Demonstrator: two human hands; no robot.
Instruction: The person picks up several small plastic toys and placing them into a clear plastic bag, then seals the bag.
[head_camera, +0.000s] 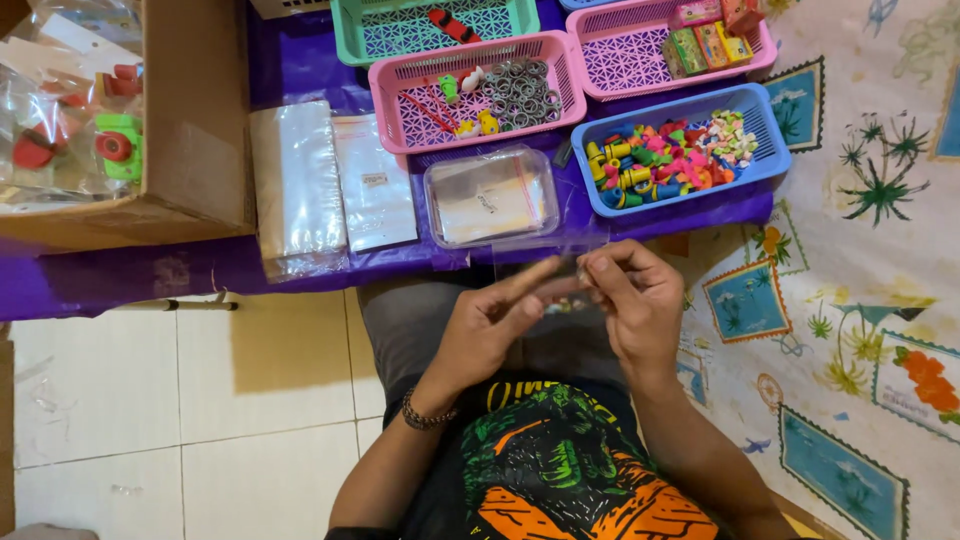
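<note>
1. A purple table (300, 60) runs across the top, with a brown cardboard box (195, 120) at its left end holding bagged red and green toys.
2. Just right of the box lies a stack of clear plastic bags (297, 185), and beside it a flat packet (373, 190) with a small white label.
3. A blue basket (765, 140) holds a heap of small, many-coloured pieces; a pink basket (400, 90) to its left holds metal rings (plus a few bright bits).
4. A clear tub (490, 195) of small zip bags sits at the table's near edge.
5. Below it, over the lap, the left hand (490, 320) and right hand (630, 300) pinch a small clear bag (560, 290) between thumb and fingertips; it is blurred, its contents unclear.
</note>
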